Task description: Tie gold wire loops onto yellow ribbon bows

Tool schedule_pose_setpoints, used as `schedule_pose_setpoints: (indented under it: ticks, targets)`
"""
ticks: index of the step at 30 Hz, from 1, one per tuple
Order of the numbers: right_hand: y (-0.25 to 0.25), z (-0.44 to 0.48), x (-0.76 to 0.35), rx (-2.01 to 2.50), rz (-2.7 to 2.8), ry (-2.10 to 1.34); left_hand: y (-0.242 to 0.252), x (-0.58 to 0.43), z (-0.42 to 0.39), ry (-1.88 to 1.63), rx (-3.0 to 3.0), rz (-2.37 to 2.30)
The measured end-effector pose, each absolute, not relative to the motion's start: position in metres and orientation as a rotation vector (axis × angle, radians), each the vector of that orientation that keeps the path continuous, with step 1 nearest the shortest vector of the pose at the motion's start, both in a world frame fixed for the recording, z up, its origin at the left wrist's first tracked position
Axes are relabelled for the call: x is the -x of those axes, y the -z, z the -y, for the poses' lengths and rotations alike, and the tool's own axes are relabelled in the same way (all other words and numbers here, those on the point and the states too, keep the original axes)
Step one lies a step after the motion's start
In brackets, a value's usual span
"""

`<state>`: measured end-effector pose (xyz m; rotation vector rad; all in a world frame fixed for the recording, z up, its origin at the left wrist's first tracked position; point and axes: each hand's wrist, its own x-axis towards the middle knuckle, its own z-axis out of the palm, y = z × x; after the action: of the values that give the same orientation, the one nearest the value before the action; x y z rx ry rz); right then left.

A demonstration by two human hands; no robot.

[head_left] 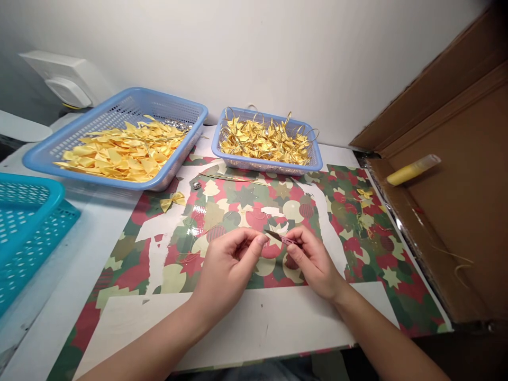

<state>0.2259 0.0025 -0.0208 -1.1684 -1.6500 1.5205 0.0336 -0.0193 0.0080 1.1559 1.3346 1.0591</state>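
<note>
My right hand (313, 260) pinches a thin tool (280, 237), its tip touching my pinched-shut left hand (227, 263); I fear a slip pricking skin.

Standing by this table, I can make out no word, number, brand or sign anywhere. The patterned sheet (357, 233) spread across the middle carries only stars, trees and dots in red, green and cream (shapes, not letters). The yellow tube (413, 169) at 2 o'clock and the white wall fitting (67, 79) at 10 o'clock show no print that I can read from here.
</note>
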Motion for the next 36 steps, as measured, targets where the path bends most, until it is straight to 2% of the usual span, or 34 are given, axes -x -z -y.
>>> schedule_pose_setpoints:
  ticks: [3, 9, 12, 17, 23, 27, 31, 36]
  targets:
    - [0.020, -0.013, -0.231, 1.278, 1.637, -1.298, -0.008, -0.033, 0.020, -1.062, -1.167, -1.337]
    - [0.032, -0.046, -0.257, 1.621, 1.980, -0.271, -0.014, -0.034, 0.025, -1.019, -1.409, -1.125]
    - [0.040, -0.052, -0.262, 1.707, 2.066, -0.067, -0.017, -0.037, 0.030, -1.013, -1.590, -0.968]
    - [0.035, -0.047, -0.254, 1.546, 2.016, -0.078, -0.018, -0.037, 0.036, -1.029, -1.612, -0.911]
    - [0.015, -0.032, -0.233, 1.021, 1.909, -0.705, -0.012, -0.032, 0.029, -1.018, -1.166, -1.146]
    - [0.005, -0.022, -0.219, 0.858, 1.893, -0.857, -0.012, -0.030, 0.022, -1.026, -1.037, -1.095]
    - [-0.004, -0.020, -0.217, 0.919, 1.886, -0.897, -0.020, -0.028, 0.030, -0.944, -1.168, -1.038]
    - [-0.009, -0.036, -0.208, 1.261, 2.124, -0.703, -0.025, -0.018, 0.060, -0.663, -1.849, -0.993]
